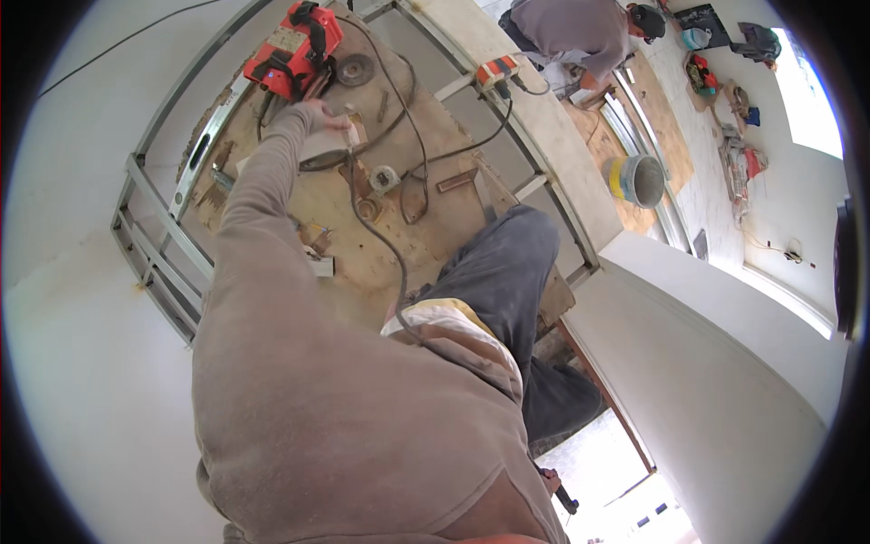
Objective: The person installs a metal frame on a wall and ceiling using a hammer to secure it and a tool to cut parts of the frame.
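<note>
My left arm stretches over a worn plywood board (435,136). At its far end my left hand (317,116) has its thumb apart from the other fingers, beside a white packet (328,143) and just below a red machine (294,50) with black handles, which looks like a welder. Its fingertips are partly hidden. Low on the right, beside my leg, my right hand (551,479) is closed on a black tool (567,501), whose exact kind is unclear. A round disc (354,70) and a tape measure (383,179) lie on the board. Dark cable (390,245) runs across it to my waist.
A spirit level (195,163) lies along the board's left side, near a metal frame (163,204). An orange-and-white power strip (498,70) sits on a pale ledge (571,195). Beyond, another person (580,36) bends near metal profiles and a bucket (645,181).
</note>
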The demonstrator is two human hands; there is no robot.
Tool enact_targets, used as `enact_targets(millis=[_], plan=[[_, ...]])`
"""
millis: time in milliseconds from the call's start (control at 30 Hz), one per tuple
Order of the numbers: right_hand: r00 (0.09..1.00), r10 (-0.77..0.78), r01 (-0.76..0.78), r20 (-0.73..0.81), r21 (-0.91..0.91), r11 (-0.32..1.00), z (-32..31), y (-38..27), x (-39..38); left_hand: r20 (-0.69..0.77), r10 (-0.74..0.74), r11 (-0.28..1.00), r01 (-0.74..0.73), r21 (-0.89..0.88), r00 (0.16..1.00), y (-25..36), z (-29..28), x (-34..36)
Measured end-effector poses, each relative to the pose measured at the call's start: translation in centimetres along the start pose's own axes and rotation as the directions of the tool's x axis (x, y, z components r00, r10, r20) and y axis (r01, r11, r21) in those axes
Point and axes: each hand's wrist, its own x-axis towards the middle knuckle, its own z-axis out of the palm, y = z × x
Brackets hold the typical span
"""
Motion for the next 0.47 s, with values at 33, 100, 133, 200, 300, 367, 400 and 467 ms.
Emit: enact_targets(millis=[33,100,133,200,300,367,400,467], plan=[[1.0,-0.007,0.008,-0.029,0.027,1.0,-0.2,-0.5,-1.4,-0.123,0.011,0.994,-0.025,-0.106,0.992,1.5,-0.4,1.0],[0.999,0.012,-0.01,-0.037,0.042,0.999,1.2,-1.6,-1.1,-0.259,-0.033,0.976,-0.025,-0.216,0.965,0.9,-0.5,1.3],[0.999,0.013,-0.01,-0.045,0.05,0.999,1.8,-2.5,-1.2,-0.378,-0.104,0.976,0.022,-0.216,0.92,0.9,0.9,2.2],[0.998,0.046,-0.044,-0.033,0.057,0.997,3.8,-2.8,0.2,-0.611,-0.254,0.964,0.146,-0.221,0.75,-0.4,2.1,2.5],[0.999,0.019,-0.016,-0.04,0.094,0.995,4.2,-3.9,-0.5,-0.614,-0.346,0.938,0.24,-0.252,0.709,1.4,3.6,5.0],[0.998,0.015,-0.007,-0.064,0.12,0.993,3.2,-4.4,-1.2,-0.66,-0.342,0.934,0.167,-0.314,0.669,2.1,4.2,5.7],[0.998,0.017,-0.01,-0.068,0.114,0.993,3.4,-4.5,-0.9,-0.636,-0.353,0.928,0.167,-0.335,0.686,1.7,4.4,5.8],[0.997,0.029,-0.022,-0.077,0.097,0.995,4.7,-4.2,0.1,-0.616,-0.375,0.917,0.181,-0.355,0.693,0.0,4.3,6.1]])
